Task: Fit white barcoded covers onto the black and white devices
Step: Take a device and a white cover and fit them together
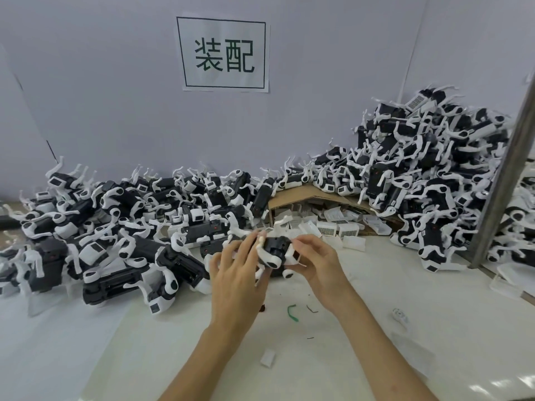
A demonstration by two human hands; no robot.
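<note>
As we saw it from the head camera: both hands held one device (pixel 275 247) low over the table (pixel 376 328), in front of the cardboard box (pixel 318 195).
Left hand (pixel 234 273): fingers wrapped over the device's left end, gripping it.
Right hand (pixel 318 256): fingers curled, pinching a white cover (pixel 293 255) against the device's right end; its barcode we could not make out.
Spare covers (pixel 333 227): loose in the box, just behind the hands.
Heaps (pixel 115 227): more devices piled left and right of the box.
Step, as we judged it: seating the cover.
Doing it well: we thought the left hand should brace the body, the cover should sit square to its opening, and pressure should be even until all edges lay flush.
</note>
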